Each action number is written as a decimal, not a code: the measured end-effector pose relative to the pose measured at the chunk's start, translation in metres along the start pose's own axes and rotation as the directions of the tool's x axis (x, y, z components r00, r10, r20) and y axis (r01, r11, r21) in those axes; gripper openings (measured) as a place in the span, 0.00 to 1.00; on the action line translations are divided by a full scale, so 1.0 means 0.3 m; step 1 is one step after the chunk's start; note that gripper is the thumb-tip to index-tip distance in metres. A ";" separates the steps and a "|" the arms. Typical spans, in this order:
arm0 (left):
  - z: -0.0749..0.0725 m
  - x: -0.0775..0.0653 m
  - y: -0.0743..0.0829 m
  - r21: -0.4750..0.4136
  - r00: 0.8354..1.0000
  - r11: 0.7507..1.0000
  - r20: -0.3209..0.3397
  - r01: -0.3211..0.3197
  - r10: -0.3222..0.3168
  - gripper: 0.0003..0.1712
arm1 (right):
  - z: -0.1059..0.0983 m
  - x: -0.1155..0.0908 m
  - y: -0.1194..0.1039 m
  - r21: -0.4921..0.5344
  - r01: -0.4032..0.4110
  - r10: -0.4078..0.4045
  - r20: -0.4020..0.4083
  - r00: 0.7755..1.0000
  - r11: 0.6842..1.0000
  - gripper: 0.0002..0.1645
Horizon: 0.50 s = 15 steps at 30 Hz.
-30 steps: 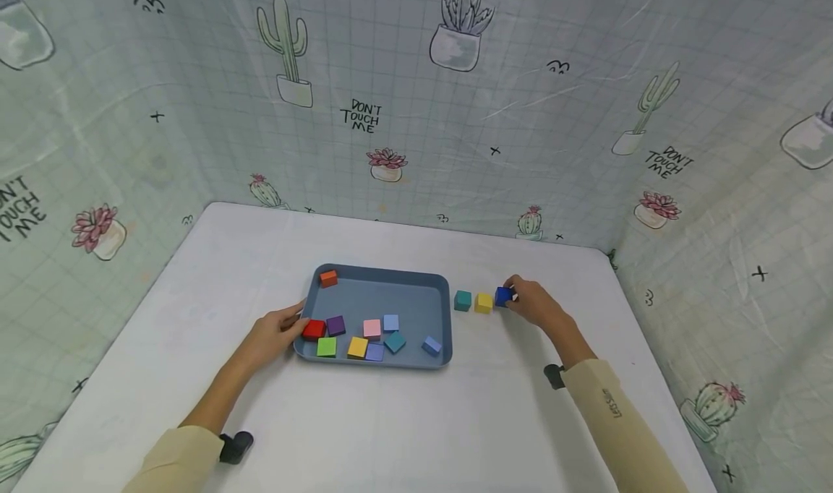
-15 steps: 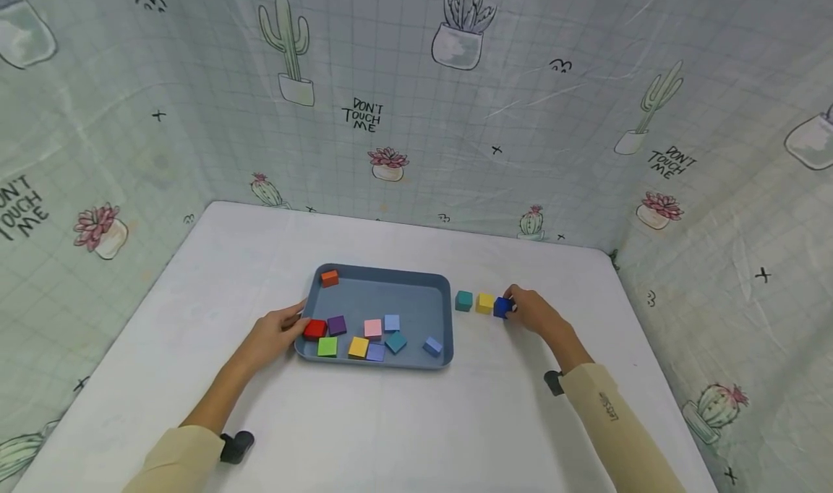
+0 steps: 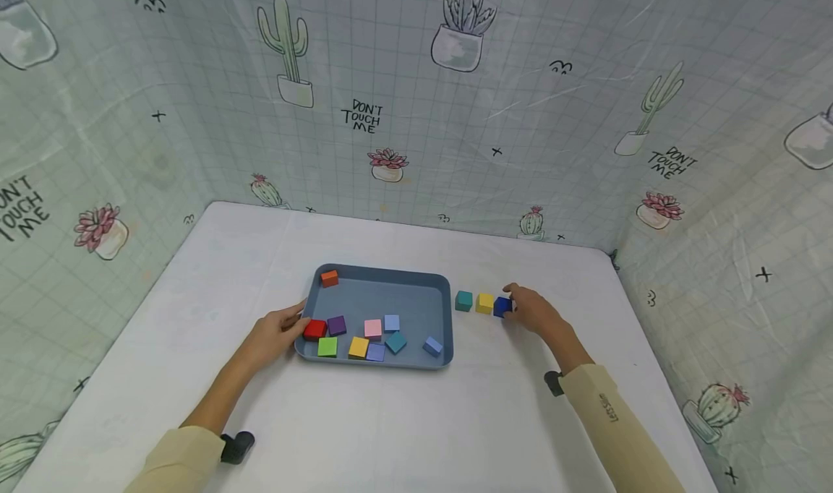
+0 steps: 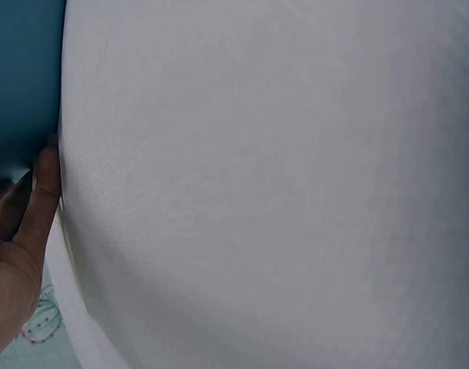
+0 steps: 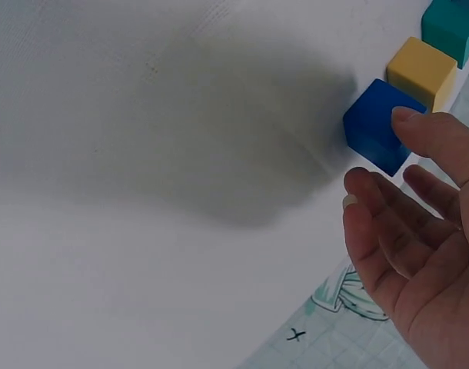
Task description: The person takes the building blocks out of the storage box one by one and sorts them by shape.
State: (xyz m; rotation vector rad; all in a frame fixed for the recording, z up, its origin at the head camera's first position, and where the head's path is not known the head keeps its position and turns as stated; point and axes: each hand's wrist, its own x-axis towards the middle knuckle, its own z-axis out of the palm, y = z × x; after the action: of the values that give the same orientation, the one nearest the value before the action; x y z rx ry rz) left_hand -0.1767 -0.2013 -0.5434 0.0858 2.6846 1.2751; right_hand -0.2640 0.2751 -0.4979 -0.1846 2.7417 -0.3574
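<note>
A pale grey-green cloth with a thin grid [image 3: 215,131] hangs behind and on both sides of a flat white table [image 3: 403,428]. The cloth has 2 tall green cactus drawings in white pots, 1 at the back [image 3: 286,52] and 1 to the right [image 3: 657,110]. Near the top is a spiky grey plant drawing in a fat white pot [image 3: 458,37]. Black hand-drawn words saying "DON'T TOUCH ME" [image 3: 362,116] show up 3 times, cut off at the left edge. There are 3 pink leafy plant drawings in little pots [image 3: 387,165], and small black crosses [image 3: 497,152] dot the cloth. Low on the right is a round green cactus drawing with a pink flower [image 3: 714,410].
</note>
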 end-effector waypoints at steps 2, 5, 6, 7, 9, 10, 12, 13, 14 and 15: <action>-0.001 -0.001 0.001 -0.003 1.000 1.000 0.001 0.004 -0.004 0.35 | -0.004 -0.002 -0.002 -0.002 0.000 0.000 -0.009 1.000 1.000 0.34; -0.003 -0.001 0.001 -0.004 1.000 1.000 0.007 0.004 -0.004 0.35 | -0.010 -0.006 -0.007 -0.021 0.019 -0.020 -0.031 0.999 1.000 0.34; -0.003 -0.001 0.002 -0.005 1.000 1.000 0.008 0.006 -0.006 0.35 | -0.013 -0.008 -0.010 -0.026 0.024 -0.026 -0.040 0.999 0.999 0.34; -0.003 -0.001 0.001 -0.006 1.000 1.000 0.009 0.004 -0.004 0.36 | -0.015 -0.010 -0.014 -0.037 0.033 -0.035 -0.051 0.998 0.999 0.34; -0.003 -0.001 0.001 -0.005 1.000 1.000 0.011 -0.001 0.002 0.36 | -0.018 -0.014 -0.024 -0.059 0.048 -0.052 -0.071 0.996 0.997 0.35; -0.003 -0.001 0.001 -0.006 1.000 1.000 0.011 -0.004 0.004 0.36 | -0.019 -0.016 -0.030 -0.068 0.054 -0.059 -0.079 0.995 0.996 0.35; -0.004 -0.002 0.002 -0.009 1.000 1.000 0.009 -0.006 0.006 0.36 | -0.021 -0.020 -0.043 -0.078 0.067 -0.074 -0.091 0.993 0.995 0.35; -0.004 -0.002 0.001 -0.010 1.000 1.000 0.008 -0.007 0.008 0.36 | -0.021 -0.022 -0.052 -0.081 0.077 -0.084 -0.095 0.992 0.994 0.34; -0.004 -0.002 0.001 -0.010 1.000 1.000 0.008 -0.008 0.008 0.36 | -0.021 -0.024 -0.059 -0.081 0.084 -0.092 -0.099 0.991 0.993 0.34; -0.003 -0.002 0.000 -0.008 1.000 1.000 0.007 -0.009 0.009 0.35 | -0.020 -0.025 -0.065 -0.078 0.092 -0.100 -0.103 0.990 0.993 0.34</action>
State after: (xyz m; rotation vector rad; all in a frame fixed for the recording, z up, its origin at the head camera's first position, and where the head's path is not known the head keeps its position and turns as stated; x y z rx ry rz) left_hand -0.1763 -0.2019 -0.5428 0.1019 2.6761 1.2854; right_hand -0.2577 0.2591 -0.4845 -0.3268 2.8600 -0.3008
